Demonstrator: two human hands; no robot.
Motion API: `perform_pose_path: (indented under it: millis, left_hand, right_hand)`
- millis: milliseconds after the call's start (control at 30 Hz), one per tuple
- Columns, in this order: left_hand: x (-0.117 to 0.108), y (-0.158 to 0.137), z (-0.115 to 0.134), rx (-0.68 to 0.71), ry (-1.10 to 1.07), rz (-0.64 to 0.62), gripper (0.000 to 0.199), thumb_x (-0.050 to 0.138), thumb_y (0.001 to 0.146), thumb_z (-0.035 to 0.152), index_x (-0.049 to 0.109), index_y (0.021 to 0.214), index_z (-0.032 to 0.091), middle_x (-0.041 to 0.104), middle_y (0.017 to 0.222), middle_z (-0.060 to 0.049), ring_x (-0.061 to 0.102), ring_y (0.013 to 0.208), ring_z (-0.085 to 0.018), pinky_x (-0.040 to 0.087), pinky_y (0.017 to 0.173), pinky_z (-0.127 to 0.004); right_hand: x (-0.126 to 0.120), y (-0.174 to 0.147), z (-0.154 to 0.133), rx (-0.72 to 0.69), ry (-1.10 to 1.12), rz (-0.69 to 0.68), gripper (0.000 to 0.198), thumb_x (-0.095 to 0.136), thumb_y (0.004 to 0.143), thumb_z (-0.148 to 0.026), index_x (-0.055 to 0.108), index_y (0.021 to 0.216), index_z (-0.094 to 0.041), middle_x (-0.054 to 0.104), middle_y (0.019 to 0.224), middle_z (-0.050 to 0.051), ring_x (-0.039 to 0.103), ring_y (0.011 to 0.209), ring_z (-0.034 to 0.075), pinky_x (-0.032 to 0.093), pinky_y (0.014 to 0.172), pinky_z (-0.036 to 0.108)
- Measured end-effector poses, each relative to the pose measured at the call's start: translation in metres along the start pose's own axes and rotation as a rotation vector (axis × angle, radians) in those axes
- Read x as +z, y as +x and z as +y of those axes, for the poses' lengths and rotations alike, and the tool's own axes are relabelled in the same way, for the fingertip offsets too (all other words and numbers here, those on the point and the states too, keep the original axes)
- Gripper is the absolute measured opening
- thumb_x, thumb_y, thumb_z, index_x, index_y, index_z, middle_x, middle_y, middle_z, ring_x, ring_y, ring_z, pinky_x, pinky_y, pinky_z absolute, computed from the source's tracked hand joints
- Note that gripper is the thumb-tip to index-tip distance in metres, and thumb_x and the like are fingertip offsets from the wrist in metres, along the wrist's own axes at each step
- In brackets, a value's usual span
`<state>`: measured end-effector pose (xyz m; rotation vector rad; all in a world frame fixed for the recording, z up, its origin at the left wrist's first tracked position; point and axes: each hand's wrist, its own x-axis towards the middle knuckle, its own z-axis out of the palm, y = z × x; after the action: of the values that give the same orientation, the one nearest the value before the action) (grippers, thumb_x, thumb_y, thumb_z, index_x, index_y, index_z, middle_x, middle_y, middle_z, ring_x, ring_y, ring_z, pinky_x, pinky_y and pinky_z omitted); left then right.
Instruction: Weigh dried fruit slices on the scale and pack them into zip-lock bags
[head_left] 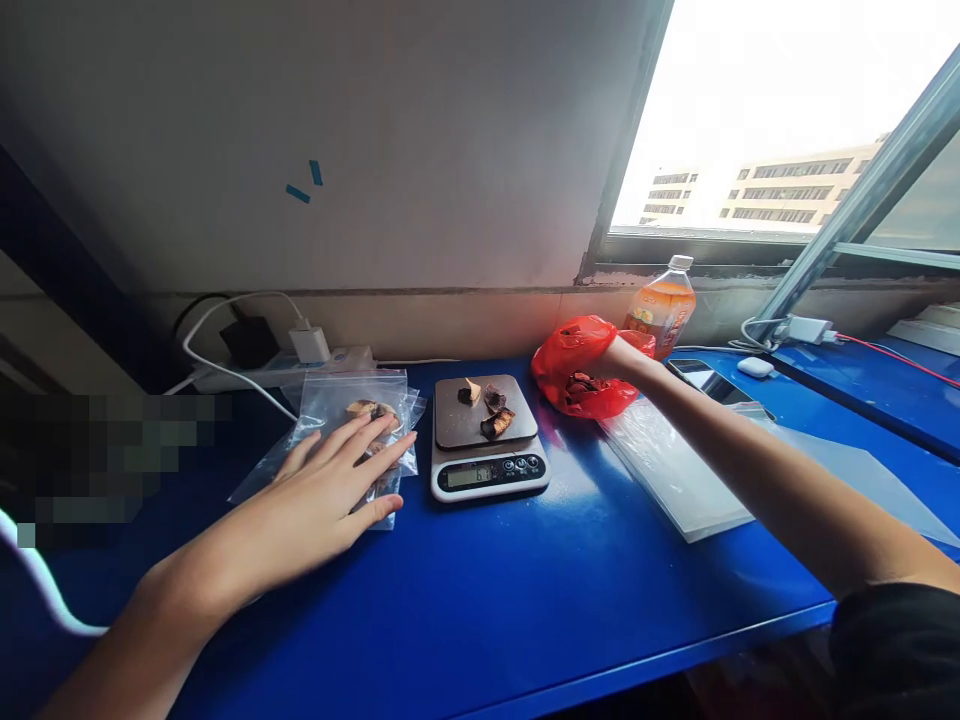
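My left hand (319, 510) lies with spread fingers over clear zip bags (352, 385) that hold brown and pale dried pieces. To its right stands a kitchen scale (491, 480) with a steel plate and a lit display. Several dark brown and tan dried pieces (496, 424) rest on that plate. My right hand (621, 357) reaches into a red plastic bag (574, 345); its fingers are hidden inside. Dark dried pieces (583, 388) show at the mouth of the red bag.
Behind the red bag stands a bottle of orange drink (664, 305). Clear plastic bags (675, 490) and a phone (709, 380) lie under and beside my right forearm. A white charger (309, 344) with cables sits at the back left. The blue table (525, 600) has a front edge.
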<state>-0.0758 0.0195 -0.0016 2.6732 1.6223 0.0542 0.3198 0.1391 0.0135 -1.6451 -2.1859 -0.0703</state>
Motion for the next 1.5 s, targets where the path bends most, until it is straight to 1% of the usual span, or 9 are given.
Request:
perform_pose_path:
  millis: [167,367,533,733,867,1100,1267,1367,1500]
  left_hand:
    - [-0.01,-0.003,0.008,-0.021,-0.044,-0.066,0.061,0.049,0.091,0.051,0.033,0.149,0.039,0.019,0.162,0.001,0.015,0.149,-0.036,0.022,0.115,-0.065]
    - [-0.015,-0.006,0.013,0.0,-0.068,-0.035,0.058,0.053,0.091,0.047,0.037,0.147,0.041,0.026,0.16,0.001,0.019,0.148,-0.036,0.024,0.114,-0.065]
    - [-0.018,-0.005,0.017,-0.03,-0.038,-0.088,0.059,0.048,0.092,0.047,0.035,0.148,0.039,0.021,0.161,0.001,0.016,0.15,-0.035,0.022,0.115,-0.064]
    - [-0.02,-0.004,0.022,-0.063,-0.019,-0.141,0.062,0.048,0.092,0.047,0.032,0.151,0.036,0.015,0.163,0.002,0.01,0.151,-0.033,0.016,0.119,-0.06]
    - [-0.019,-0.004,0.023,-0.069,-0.043,-0.169,0.063,0.048,0.092,0.046,0.028,0.151,0.036,0.01,0.163,0.003,0.006,0.151,-0.032,0.014,0.119,-0.061]
    - [-0.023,-0.005,0.026,-0.077,-0.021,-0.178,0.062,0.048,0.093,0.046,0.03,0.151,0.035,0.013,0.163,0.002,0.007,0.151,-0.033,0.015,0.119,-0.06]
    - [-0.019,-0.005,0.021,-0.064,0.014,-0.202,0.064,0.043,0.094,0.05,0.021,0.153,0.037,0.004,0.164,0.005,0.001,0.152,-0.03,0.012,0.12,-0.059]
    - [-0.017,-0.004,0.019,-0.058,0.008,-0.201,0.064,0.044,0.094,0.051,0.021,0.153,0.037,0.004,0.164,0.005,0.001,0.152,-0.03,0.012,0.12,-0.058]
    - [-0.019,-0.005,0.022,-0.055,-0.017,-0.209,0.064,0.046,0.094,0.05,0.023,0.152,0.036,0.005,0.164,0.004,0.001,0.151,-0.03,0.013,0.12,-0.058]
  right_hand:
    - [-0.02,-0.035,0.013,0.139,-0.18,-0.077,0.015,0.072,0.078,-0.028,0.065,0.071,-0.016,0.069,0.073,0.008,0.064,0.07,0.022,0.046,0.063,0.031]
    - [-0.042,-0.075,0.019,0.164,-0.217,0.065,0.022,0.064,0.083,-0.044,0.064,0.086,-0.022,0.071,0.078,0.008,0.062,0.065,0.02,0.042,0.056,0.029]
    - [-0.058,-0.09,0.012,0.16,-0.275,0.211,0.018,0.059,0.087,-0.037,0.06,0.087,-0.02,0.071,0.088,0.015,0.062,0.072,0.024,0.04,0.061,0.033]
    - [-0.07,-0.146,-0.018,-0.012,-0.27,0.331,0.001,0.054,0.086,-0.026,0.054,0.086,-0.025,0.068,0.081,0.008,0.062,0.069,0.022,0.044,0.062,0.034]
    - [-0.071,-0.165,-0.042,-0.088,-0.208,0.362,0.003,0.055,0.086,-0.026,0.053,0.088,-0.027,0.066,0.079,0.005,0.064,0.07,0.021,0.046,0.06,0.033]
    - [-0.049,-0.106,-0.065,-0.227,-0.001,0.237,0.008,0.051,0.087,-0.025,0.052,0.08,-0.022,0.065,0.079,0.005,0.057,0.066,0.017,0.042,0.06,0.03]
    - [-0.037,-0.049,-0.072,-0.159,0.232,0.06,0.019,0.062,0.082,-0.037,0.054,0.078,-0.02,0.066,0.079,0.005,0.057,0.067,0.016,0.04,0.058,0.028]
    - [-0.03,-0.027,-0.08,-0.122,0.431,-0.068,0.017,0.065,0.078,-0.033,0.056,0.077,-0.019,0.066,0.082,0.003,0.058,0.069,0.015,0.043,0.061,0.027]
    - [-0.014,-0.017,-0.093,-0.148,0.441,-0.094,0.009,0.062,0.078,-0.026,0.057,0.076,-0.018,0.065,0.08,0.002,0.057,0.07,0.013,0.042,0.06,0.025]
